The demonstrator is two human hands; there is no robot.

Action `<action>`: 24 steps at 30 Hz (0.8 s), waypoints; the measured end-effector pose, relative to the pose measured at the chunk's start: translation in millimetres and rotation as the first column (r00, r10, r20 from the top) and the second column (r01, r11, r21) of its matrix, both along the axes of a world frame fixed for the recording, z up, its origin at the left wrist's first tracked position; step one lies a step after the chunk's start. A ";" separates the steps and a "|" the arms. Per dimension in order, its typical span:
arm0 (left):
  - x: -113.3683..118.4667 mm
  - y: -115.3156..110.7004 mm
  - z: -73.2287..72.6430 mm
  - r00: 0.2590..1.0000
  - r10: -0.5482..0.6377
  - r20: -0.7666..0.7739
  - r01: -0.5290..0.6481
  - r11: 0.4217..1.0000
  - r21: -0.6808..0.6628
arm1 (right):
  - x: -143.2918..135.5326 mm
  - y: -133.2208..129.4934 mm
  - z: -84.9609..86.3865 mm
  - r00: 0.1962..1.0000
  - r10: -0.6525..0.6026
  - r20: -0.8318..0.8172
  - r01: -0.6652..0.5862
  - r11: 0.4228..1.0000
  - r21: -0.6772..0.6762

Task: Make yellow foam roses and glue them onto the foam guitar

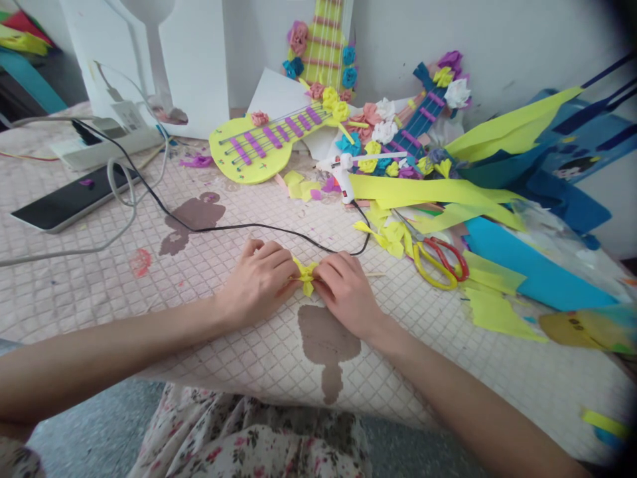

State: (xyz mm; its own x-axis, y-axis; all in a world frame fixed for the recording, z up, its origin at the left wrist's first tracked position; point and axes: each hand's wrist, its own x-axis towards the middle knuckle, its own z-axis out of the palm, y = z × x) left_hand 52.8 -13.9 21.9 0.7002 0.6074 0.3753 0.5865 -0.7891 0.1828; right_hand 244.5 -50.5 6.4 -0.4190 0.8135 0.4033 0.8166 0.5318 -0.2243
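Note:
Both hands meet over the middle of the table, pinching a small piece of gathered yellow crepe paper point(307, 273) between them. My left hand point(266, 275) has its fingers closed on the paper's left side. From the right, my right hand point(346, 289) grips the other side. A thin wooden stick point(375, 275) pokes out past the right fingers; whether the paper is wound on it is hidden. The fingertips are mostly covered by the hands. Beyond them lies a yellow paper guitar point(253, 156) with purple strips and strings.
A white glue gun point(342, 178) trails a black cord point(239, 226) behind my hands. Scissors point(438, 262) with red and yellow handles lie right, among yellow and blue crepe sheets point(532, 259). A phone-like device point(74, 199) and a white power strip point(109, 143) sit left.

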 end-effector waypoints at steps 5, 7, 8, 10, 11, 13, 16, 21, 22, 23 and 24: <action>-0.4 -0.2 0.2 1.000 -0.016 -0.016 0.016 0.999 0.052 | 0.0 -0.5 0.3 1.000 0.005 -0.009 -0.005 1.000 -0.001; -0.4 0.0 0.4 1.000 -0.020 -0.022 0.021 0.999 0.045 | 0.2 -2.2 2.2 0.999 0.013 -0.048 -0.012 1.000 0.015; -0.4 0.1 0.4 1.000 -0.018 -0.020 0.019 0.999 0.044 | 0.1 -3.6 3.4 0.997 0.020 -0.073 -0.018 0.999 0.027; -0.3 0.2 0.4 1.000 -0.013 -0.011 0.013 0.999 0.046 | -0.6 -6.8 5.8 0.994 0.042 -0.103 -0.037 0.998 0.043; -0.2 0.2 0.4 1.000 -0.013 -0.013 0.014 0.999 0.042 | -1.3 -8.5 6.7 0.994 0.050 -0.096 -0.046 0.998 0.045; 0.1 0.2 0.4 1.000 -0.017 -0.018 0.018 0.999 0.031 | -3.2 -11.3 7.4 0.998 0.048 -0.041 -0.046 0.998 0.038; 0.9 0.0 0.9 1.000 -0.016 -0.008 0.017 1.000 0.025 | -6.3 -13.2 6.4 0.998 0.012 0.064 -0.014 0.999 0.034; 1.6 -0.3 2.3 1.000 -0.011 0.012 0.011 1.000 0.029 | -9.4 -12.8 3.9 0.991 -0.020 0.133 0.015 0.999 0.035; 1.6 -0.4 2.5 1.000 -0.009 0.011 0.009 1.000 0.024 | -9.9 -12.9 3.3 0.992 -0.020 0.127 0.017 1.000 0.022; 1.5 -0.5 2.5 1.000 -0.007 0.009 0.007 1.000 0.016 | -10.4 -13.2 2.7 0.993 -0.020 0.115 0.019 1.000 0.003; 1.3 -0.6 2.6 1.000 -0.006 0.008 0.006 1.000 0.007 | -11.1 -13.6 1.9 0.995 -0.020 0.099 0.022 1.000 -0.018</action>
